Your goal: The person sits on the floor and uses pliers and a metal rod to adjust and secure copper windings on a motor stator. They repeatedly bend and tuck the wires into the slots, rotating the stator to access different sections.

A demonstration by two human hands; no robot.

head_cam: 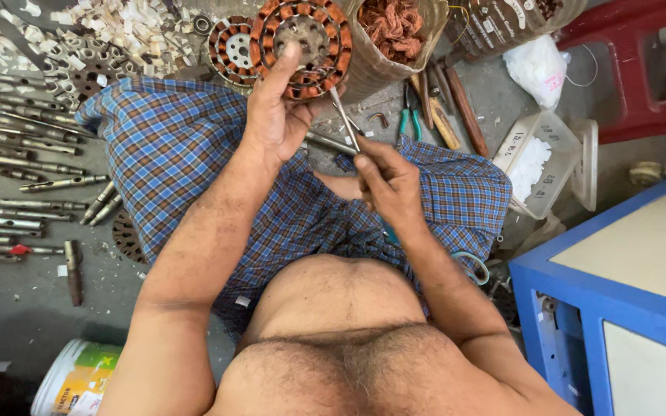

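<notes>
L hand [275,115] was raised w/ arm extended fwd, fingers wrapped around the rim of a round motor stator [302,48] wound w/ copper coils, index finger stretched up across its metal centre; stator was held upright, face toward the camera, above the knees. R hand [387,181] sat lower and nearer the body, wrist bent, fingertips pinched on the handle end of a thin metal tool [344,119] whose tip reached up to the stator's lower edge, at or close to the windings. Both forearms crossed over a blue checked cloth [171,146] covering the lap. Just behind the held stator lay a second stator [229,48] on the floor, partly hidden by the first. A sack of loose copper wire [392,31] stood close on the right. Green-handled pliers [407,119] and wooden-handled tools [456,108] lay on the floor beside the R knee. Rows of metal shafts [17,181] lay at left, a heap of small white pieces [109,31] above them. A clear plastic box [541,162], a blue cabinet [625,293] and a white bucket [75,381] stood further out.
</notes>
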